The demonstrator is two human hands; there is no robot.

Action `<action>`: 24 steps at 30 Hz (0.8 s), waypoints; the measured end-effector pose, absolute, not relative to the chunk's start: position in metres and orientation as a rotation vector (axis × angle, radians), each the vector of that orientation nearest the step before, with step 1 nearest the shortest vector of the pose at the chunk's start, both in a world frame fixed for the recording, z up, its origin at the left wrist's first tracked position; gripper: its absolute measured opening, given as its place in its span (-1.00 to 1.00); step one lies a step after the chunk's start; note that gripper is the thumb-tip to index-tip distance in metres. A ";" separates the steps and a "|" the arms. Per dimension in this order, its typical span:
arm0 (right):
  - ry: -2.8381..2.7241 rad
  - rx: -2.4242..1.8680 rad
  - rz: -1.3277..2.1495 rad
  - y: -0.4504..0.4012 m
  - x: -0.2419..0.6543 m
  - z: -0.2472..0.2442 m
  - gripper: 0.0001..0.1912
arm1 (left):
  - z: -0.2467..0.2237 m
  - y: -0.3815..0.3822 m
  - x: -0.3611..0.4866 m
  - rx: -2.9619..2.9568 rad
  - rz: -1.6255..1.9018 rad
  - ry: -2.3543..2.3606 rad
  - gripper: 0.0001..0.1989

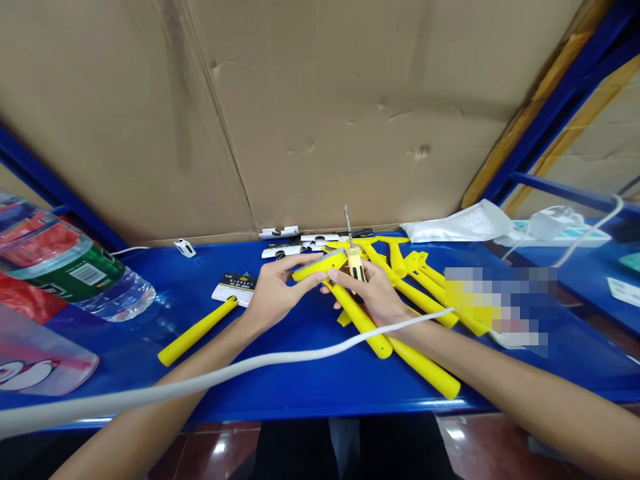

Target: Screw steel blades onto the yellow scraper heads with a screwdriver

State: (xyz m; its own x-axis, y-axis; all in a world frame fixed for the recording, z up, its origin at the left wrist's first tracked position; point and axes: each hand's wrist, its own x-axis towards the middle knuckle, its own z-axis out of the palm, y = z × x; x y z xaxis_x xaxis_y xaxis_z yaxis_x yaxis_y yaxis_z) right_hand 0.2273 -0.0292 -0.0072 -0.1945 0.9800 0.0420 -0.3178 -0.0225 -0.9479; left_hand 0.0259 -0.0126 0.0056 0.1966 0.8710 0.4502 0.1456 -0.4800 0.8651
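Note:
A yellow scraper (360,321) with a T-shaped head and a long handle is held at the middle of the table. My left hand (277,293) grips one end of its head, where a grey blade edge shows. Wrapped in the fingers of my right hand (380,293) is a screwdriver (357,264) with a pale handle, its shaft pointing up; the right thumb presses the scraper near its neck. Beneath and right of the hands lie several more yellow scrapers (425,304). A separate yellow handle (200,331) rests left, its end at a black-and-white packaging card (235,289).
Black-and-white cards (280,250) lie behind the hands. A white cable (280,360) crosses in front of both forearms. At left are a large bottle (87,273) and a penguin-printed container (50,353). A white packet (455,224) lies by the cardboard wall (320,120).

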 end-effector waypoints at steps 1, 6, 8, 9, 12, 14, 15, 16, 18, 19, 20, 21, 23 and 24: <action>-1.109 -0.851 1.473 -0.029 0.228 -0.007 -0.56 | 0.007 -0.013 0.026 1.786 1.331 0.935 -0.64; -1.118 -0.836 1.438 -0.026 0.229 -0.011 -0.56 | 0.010 -0.016 0.026 1.840 1.320 0.903 -0.57; -1.115 -0.836 1.440 -0.025 0.229 -0.010 -0.58 | 0.009 -0.016 0.025 1.880 1.330 0.933 -0.58; -1.113 -0.835 1.438 -0.025 0.229 -0.009 -0.59 | 0.008 -0.015 0.025 1.902 1.337 0.945 -0.58; -1.128 -0.838 1.432 -0.027 0.228 -0.005 -0.60 | 0.005 -0.014 0.024 1.956 1.350 0.945 -0.57; -1.150 -0.851 1.428 -0.028 0.228 -0.003 -0.60 | 0.005 -0.014 0.023 1.969 1.355 0.935 -0.57; -1.169 -0.860 1.430 -0.029 0.228 -0.002 -0.59 | 0.005 -0.014 0.023 1.971 1.359 0.931 -0.57; -1.190 -0.868 1.435 -0.030 0.229 -0.002 -0.59 | 0.005 -0.014 0.023 1.972 1.363 0.927 -0.57; -1.226 -0.887 1.460 -0.031 0.229 -0.002 -0.57 | 0.006 -0.015 0.024 1.978 1.371 0.913 -0.57; -1.237 -0.898 1.474 -0.031 0.230 -0.003 -0.57 | 0.007 -0.015 0.025 1.985 1.371 0.904 -0.57; -1.241 -0.909 1.482 -0.031 0.230 -0.004 -0.56 | 0.008 -0.015 0.025 1.996 1.370 0.895 -0.57; -1.243 -0.914 1.483 -0.031 0.230 -0.005 -0.56 | 0.008 -0.015 0.025 2.009 1.367 0.887 -0.57; -1.247 -0.908 1.471 -0.031 0.231 -0.006 -0.55 | 0.008 -0.015 0.026 2.040 1.363 0.881 -0.57; -1.250 -0.902 1.465 -0.031 0.231 -0.007 -0.55 | 0.007 -0.015 0.026 2.059 1.365 0.878 -0.57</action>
State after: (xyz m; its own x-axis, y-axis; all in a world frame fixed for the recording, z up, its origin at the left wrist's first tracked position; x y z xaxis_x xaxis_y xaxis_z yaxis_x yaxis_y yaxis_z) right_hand 0.2311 -0.0311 -0.0067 -0.2528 0.9660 0.0533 -0.2042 0.0006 -0.9789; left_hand 0.0256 -0.0146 0.0071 0.2843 0.7500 0.5972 0.2323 -0.6583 0.7160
